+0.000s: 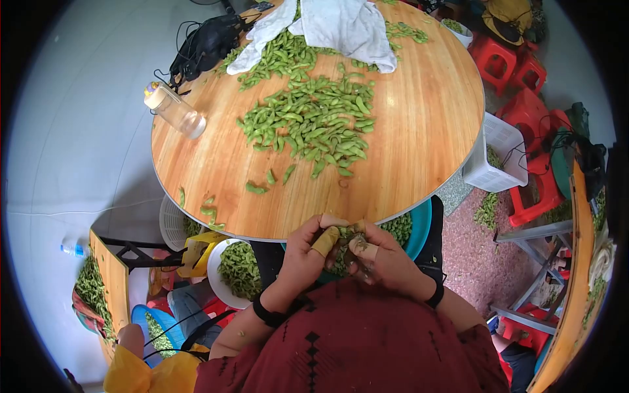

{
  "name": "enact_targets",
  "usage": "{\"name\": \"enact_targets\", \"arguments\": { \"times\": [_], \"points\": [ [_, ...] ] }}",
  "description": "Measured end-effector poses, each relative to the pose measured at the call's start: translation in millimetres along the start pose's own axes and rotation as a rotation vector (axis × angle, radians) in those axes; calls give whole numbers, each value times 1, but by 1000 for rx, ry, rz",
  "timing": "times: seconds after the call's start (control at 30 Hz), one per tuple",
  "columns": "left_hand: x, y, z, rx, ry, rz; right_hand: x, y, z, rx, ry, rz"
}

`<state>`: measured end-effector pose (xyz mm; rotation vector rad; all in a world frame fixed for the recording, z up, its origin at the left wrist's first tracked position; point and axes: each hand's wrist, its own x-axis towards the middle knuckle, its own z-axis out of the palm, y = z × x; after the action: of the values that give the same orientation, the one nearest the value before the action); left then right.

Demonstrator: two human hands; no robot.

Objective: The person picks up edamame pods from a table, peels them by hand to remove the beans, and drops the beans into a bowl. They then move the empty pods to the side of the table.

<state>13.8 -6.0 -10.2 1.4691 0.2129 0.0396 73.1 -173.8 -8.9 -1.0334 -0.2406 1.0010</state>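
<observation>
My left hand (306,254) and my right hand (388,257) meet just off the table's near edge, both closed with fingertips together. Between them is a green edamame pod (343,234), partly hidden by the fingers. Tan covers wrap both thumbs, and a dark band circles each wrist. Below the hands, a teal basin (420,229) holds green pieces. On the round wooden table (432,124) lies a large spread of edamame pods (308,121), with a few loose pods nearer its front left.
A white cloth (347,29) covers pods at the back. At the left stand a clear bottle (175,112) and a black bag (206,49). A white bowl of pods (239,270) is below left. Red stools (534,124) and a white crate (498,154) stand right.
</observation>
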Motion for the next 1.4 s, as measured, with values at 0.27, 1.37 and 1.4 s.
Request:
{"name": "enact_targets", "arguments": {
  "times": [0.27, 1.37, 1.4],
  "points": [
    [4, -10, -9, -209, -55, -228, 9, 28, -11, -882, 80, -578],
    [-11, 3, -2, 32, -77, 7, 5, 18, -8, 89, 164, -60],
    [-11, 2, -3, 31, -77, 6, 5, 17, -7, 88, 165, -59]
  ]
}}
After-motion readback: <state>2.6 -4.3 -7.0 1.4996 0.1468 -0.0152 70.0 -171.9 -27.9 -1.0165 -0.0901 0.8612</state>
